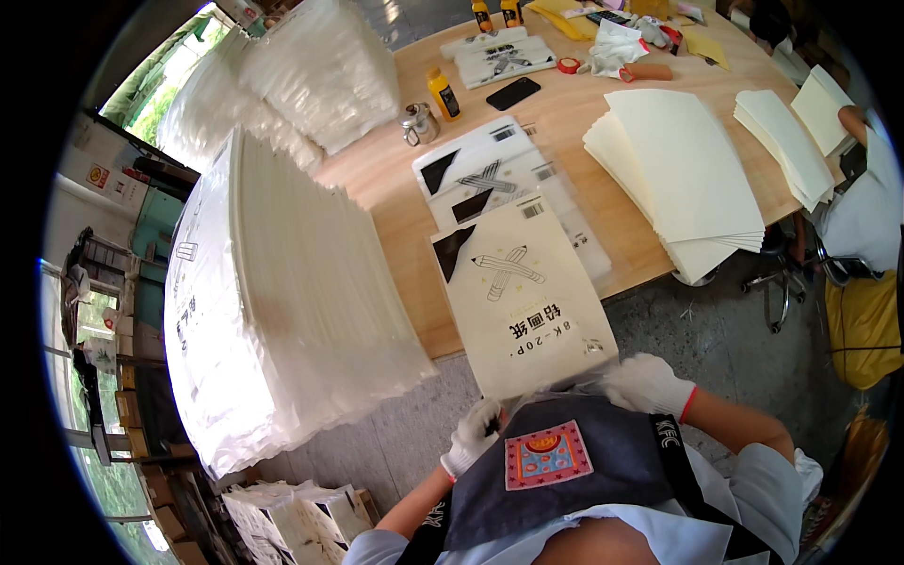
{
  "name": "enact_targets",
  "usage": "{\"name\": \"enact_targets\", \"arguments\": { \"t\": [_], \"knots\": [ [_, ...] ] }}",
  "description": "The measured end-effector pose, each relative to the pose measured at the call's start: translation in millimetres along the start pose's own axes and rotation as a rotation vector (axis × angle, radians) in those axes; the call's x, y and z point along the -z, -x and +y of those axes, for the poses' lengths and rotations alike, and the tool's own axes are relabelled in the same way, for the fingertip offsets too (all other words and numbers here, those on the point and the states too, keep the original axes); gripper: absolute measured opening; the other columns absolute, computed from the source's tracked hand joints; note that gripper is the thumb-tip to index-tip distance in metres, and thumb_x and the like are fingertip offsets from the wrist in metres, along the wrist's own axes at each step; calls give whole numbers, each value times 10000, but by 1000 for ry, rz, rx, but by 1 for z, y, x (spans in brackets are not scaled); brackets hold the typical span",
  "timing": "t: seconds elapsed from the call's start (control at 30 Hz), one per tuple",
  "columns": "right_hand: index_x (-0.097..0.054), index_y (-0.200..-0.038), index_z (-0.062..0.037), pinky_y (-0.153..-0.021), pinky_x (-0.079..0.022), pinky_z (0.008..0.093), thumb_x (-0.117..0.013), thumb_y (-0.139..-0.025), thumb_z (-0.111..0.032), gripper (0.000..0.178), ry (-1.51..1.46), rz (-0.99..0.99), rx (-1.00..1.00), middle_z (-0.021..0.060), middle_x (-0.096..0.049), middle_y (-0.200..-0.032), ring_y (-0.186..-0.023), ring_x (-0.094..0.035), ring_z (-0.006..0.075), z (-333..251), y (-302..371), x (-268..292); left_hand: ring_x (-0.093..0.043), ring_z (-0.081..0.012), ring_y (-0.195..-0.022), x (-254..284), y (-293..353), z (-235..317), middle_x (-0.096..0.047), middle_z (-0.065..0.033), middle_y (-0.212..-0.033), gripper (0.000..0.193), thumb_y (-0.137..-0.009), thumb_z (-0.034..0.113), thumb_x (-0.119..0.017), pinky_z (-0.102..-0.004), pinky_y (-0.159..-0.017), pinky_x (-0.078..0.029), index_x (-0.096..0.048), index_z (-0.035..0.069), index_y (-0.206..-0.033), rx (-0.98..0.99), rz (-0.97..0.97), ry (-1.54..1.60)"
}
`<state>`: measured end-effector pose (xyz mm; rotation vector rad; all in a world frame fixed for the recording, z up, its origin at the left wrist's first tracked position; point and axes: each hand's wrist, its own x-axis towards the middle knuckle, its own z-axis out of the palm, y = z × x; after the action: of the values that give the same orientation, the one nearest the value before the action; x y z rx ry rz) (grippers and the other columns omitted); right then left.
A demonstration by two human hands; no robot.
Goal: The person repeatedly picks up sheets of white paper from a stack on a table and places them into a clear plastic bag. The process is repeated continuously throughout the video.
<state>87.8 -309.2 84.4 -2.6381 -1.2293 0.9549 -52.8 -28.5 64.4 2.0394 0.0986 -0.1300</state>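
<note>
A clear plastic packet of drawing paper (527, 301), printed with crossed pencils and a black corner, juts over the table's near edge toward my body. My right hand (650, 386), in a white knit glove with a red cuff edge, grips loose plastic at its lower right corner. At the lower left corner is my left hand (474, 438), also gloved, its fingers curled at the packet's edge; part of that grip is hidden. Beneath and beyond lie overlapping printed plastic bags (490, 169). On the right, a fanned stack of cream paper sheets (683, 169) rests on the table.
A tall stack of filled packets (292, 301) stands at left, with wrapped bundles (320, 71) behind. A metal mug (417, 124), orange bottle (443, 94) and black phone (513, 92) occupy the wooden table (391, 202). Another person's arm (855, 122) is beside smaller sheets (782, 141).
</note>
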Motion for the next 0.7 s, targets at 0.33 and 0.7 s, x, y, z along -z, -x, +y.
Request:
{"name": "enact_targets", "arguments": {
  "t": [0.33, 0.7],
  "knots": [
    [-686, -759, -75, -636, -494, 457, -460, -782, -231, 276, 72, -50, -148, 193, -652, -766, -719, -635, 372, 37, -20, -26, -582, -282, -710, -23, -3, -122, -528, -99, -789, 214, -729, 81, -643, -371, -596, -472, -507, 85, -895, 46, 190, -501],
    [-490, -1250, -36, -756, -522, 312, -462, -948, -269, 382, -1530, 177, -93, 90, -591, -1153, -912, -615, 175, 52, -112, -93, -559, -128, -961, -6, -32, -115, -641, -78, -1032, 299, -924, 188, -548, -279, -809, -447, -555, 25, -1175, 764, 249, 299]
  ]
}}
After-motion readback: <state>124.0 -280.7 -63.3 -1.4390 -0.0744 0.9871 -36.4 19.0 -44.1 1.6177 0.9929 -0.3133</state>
